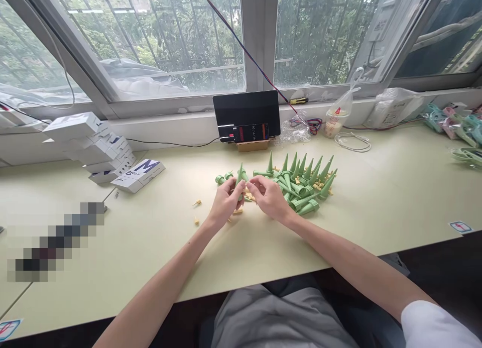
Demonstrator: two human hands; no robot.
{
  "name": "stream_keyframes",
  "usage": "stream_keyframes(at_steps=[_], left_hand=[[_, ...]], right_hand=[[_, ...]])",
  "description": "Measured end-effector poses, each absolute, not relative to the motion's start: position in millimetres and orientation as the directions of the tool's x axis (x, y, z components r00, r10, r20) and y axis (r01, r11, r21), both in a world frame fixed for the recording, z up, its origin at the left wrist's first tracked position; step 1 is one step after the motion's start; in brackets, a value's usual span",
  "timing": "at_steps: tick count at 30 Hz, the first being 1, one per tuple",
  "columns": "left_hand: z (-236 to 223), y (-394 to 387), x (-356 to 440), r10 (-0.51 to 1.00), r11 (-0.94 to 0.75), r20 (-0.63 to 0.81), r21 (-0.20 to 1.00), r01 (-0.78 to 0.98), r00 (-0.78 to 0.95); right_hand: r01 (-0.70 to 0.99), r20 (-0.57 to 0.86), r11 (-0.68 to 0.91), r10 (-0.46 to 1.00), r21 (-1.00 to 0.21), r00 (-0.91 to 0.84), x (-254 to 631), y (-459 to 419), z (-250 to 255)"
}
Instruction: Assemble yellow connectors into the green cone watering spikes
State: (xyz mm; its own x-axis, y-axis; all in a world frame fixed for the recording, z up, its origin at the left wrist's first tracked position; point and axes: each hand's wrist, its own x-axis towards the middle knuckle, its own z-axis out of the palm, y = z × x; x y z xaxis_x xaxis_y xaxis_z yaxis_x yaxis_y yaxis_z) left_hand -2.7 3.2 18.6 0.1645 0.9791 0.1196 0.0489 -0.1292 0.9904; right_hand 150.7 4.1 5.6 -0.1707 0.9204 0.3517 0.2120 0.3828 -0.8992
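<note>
Left hand (225,203) pinched a green spike (240,174); right hand (270,200) curled beside it (could not tell its grip). Judged risk: loose pinch, spike dropped.

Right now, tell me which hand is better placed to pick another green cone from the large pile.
Right, I'd judge: the right hand is beside the large pile; the left hand is farther off, holding a green cone. Whether the right hand grips anything is unclear.
</note>
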Motion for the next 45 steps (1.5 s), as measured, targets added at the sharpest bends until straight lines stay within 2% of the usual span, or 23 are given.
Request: stream_keyframes(at_steps=[3, 7, 11, 17, 23, 29, 33, 35, 38, 42, 45], left_hand=[[17.8, 1.2, -2.1, 0.966, -0.141, 0.11, 0.983, 0.122, 0.233], [14.4, 0.1, -1.7, 0.929, -0.239, 0.154, 0.943, 0.23, 0.335], [10.2, 1.1, -3.1, 0.916, -0.283, 0.167, 0.914, 0.292, 0.364], [8.7, 1.3, -1.5, 0.924, -0.272, 0.175, 0.926, 0.262, 0.341], [10.8, 3.0, 1.0, 0.972, -0.188, 0.166, 0.973, 0.131, 0.166], [5.9, 4.7, -1.8, 0.975, -0.223, 0.217, 0.959, 0.178, 0.052], [2.8, 2.7, -1.1, 0.961, -0.275, 0.273, 0.928, 0.251, 0.043], [2.3, 1.2, 0.0, 0.957, -0.29, 0.284, 0.916, 0.277, 0.062], [2.1, -0.6, 1.5, 0.952, -0.304, 0.299, 0.901, 0.311, 0.066], [0.4, -1.4, 2.5, 0.938, -0.343, 0.337, 0.865, 0.365, 0.084], [-1.7, -1.3, 2.8, 0.926, -0.375, 0.358, 0.837, 0.399, 0.12]], right_hand=[[0.19, 0.363, 0.379, 0.925, -0.906, -0.112, 152.6, 4.6, 7.6], [0.178, 0.401, 0.413, 0.911, -0.893, -0.096, 154.3, 4.9, 8.4], [0.124, 0.384, 0.391, 0.92, -0.912, -0.081, 152.9, 6.0, 5.2], [0.007, 0.361, 0.361, 0.931, -0.932, -0.05, 152.9, 8.0, 6.2], [0.018, 0.382, 0.382, 0.919, -0.924, 0.098, 163.1, 10.7, 12.9], [0.076, 0.549, 0.552, 0.789, -0.831, 0.275, 178.1, 8.5, 34.8], [0.252, 0.741, 0.71, 0.547, -0.657, 0.39, 198.9, -5.8, 75.5], [0.338, 0.805, 0.741, 0.46, -0.581, 0.374, 209.7, -12.7, 94.1], [0.428, 0.849, 0.734, 0.446, -0.528, 0.282, 222.2, -15.3, 107.7], [0.488, 0.814, 0.685, 0.572, -0.541, 0.098, 230.8, -1.3, 102.2], [0.501, 0.737, 0.664, 0.672, -0.555, -0.075, 230.9, 15.1, 92.2]])
